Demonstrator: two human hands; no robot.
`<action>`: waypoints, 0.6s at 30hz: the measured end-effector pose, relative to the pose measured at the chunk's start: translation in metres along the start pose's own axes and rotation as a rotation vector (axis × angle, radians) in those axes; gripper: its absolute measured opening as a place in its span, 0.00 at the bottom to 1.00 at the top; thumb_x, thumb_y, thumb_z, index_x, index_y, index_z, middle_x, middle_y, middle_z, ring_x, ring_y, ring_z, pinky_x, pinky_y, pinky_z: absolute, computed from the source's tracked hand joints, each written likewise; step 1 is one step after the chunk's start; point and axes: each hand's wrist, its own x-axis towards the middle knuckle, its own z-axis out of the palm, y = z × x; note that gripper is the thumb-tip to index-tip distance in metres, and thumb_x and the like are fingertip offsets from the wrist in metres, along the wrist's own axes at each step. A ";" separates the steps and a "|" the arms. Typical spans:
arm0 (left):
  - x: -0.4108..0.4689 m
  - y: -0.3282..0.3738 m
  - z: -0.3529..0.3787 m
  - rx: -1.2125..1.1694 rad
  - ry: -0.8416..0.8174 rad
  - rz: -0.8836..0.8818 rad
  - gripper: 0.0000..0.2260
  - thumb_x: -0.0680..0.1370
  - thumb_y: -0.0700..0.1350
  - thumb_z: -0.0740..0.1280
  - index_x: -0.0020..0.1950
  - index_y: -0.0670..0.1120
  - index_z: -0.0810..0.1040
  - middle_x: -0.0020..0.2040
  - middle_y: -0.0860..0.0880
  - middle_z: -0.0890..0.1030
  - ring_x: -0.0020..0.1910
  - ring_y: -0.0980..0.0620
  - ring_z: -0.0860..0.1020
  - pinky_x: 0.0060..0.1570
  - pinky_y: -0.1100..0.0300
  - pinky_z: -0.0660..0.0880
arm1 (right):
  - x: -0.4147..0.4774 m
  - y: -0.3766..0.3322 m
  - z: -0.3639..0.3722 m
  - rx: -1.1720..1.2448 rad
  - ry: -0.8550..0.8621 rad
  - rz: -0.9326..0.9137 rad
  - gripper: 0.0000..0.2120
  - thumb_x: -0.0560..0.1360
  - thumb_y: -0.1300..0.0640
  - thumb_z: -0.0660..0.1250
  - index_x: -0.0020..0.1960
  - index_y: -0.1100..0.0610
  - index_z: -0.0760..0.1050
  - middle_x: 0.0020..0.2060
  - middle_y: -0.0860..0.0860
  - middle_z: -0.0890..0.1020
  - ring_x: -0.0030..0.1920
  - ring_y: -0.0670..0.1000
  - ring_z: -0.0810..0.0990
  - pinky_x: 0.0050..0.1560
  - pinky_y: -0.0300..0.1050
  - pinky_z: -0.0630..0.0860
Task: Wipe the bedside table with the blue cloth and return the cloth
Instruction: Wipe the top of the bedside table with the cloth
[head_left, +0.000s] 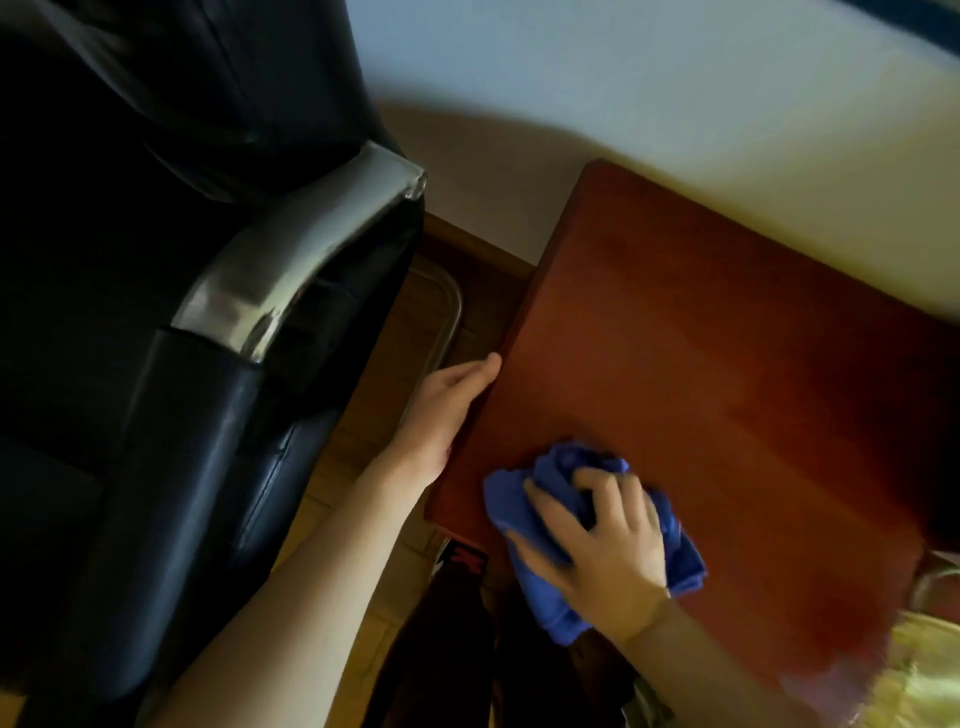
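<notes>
The bedside table (701, 332) has a reddish-brown wooden top and fills the right half of the view. A crumpled blue cloth (519, 512) lies on its near left corner. My right hand (602, 545) presses down on the cloth with spread fingers curled into its folds, covering its middle. My left hand (441, 410) rests flat against the table's left edge, fingers together and pointing away from me, holding nothing.
A black leather armchair (171, 415) with a chrome armrest (291, 265) stands close on the left, leaving a narrow strip of wooden floor (363, 426) between it and the table. A pale wall (623, 93) runs behind. Yellowish fabric (924, 670) sits at the lower right.
</notes>
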 end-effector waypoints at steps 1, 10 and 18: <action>-0.001 -0.001 0.001 -0.008 0.011 -0.001 0.14 0.79 0.51 0.66 0.54 0.44 0.84 0.54 0.40 0.85 0.55 0.43 0.83 0.55 0.50 0.79 | 0.001 0.006 0.000 0.009 -0.004 -0.064 0.17 0.78 0.39 0.63 0.59 0.49 0.77 0.51 0.56 0.71 0.45 0.59 0.71 0.43 0.54 0.74; 0.001 -0.006 0.002 0.029 0.048 0.015 0.10 0.78 0.53 0.68 0.52 0.49 0.84 0.49 0.48 0.87 0.51 0.51 0.85 0.49 0.56 0.80 | 0.124 0.056 0.003 -0.182 0.345 0.562 0.19 0.75 0.39 0.67 0.52 0.53 0.81 0.50 0.62 0.76 0.49 0.63 0.74 0.41 0.54 0.73; 0.003 -0.006 0.001 -0.029 0.020 0.000 0.12 0.79 0.50 0.67 0.53 0.44 0.84 0.48 0.43 0.86 0.49 0.46 0.85 0.46 0.55 0.80 | -0.005 0.000 0.004 0.033 -0.015 -0.128 0.19 0.77 0.40 0.67 0.58 0.52 0.80 0.51 0.56 0.71 0.45 0.60 0.73 0.41 0.55 0.74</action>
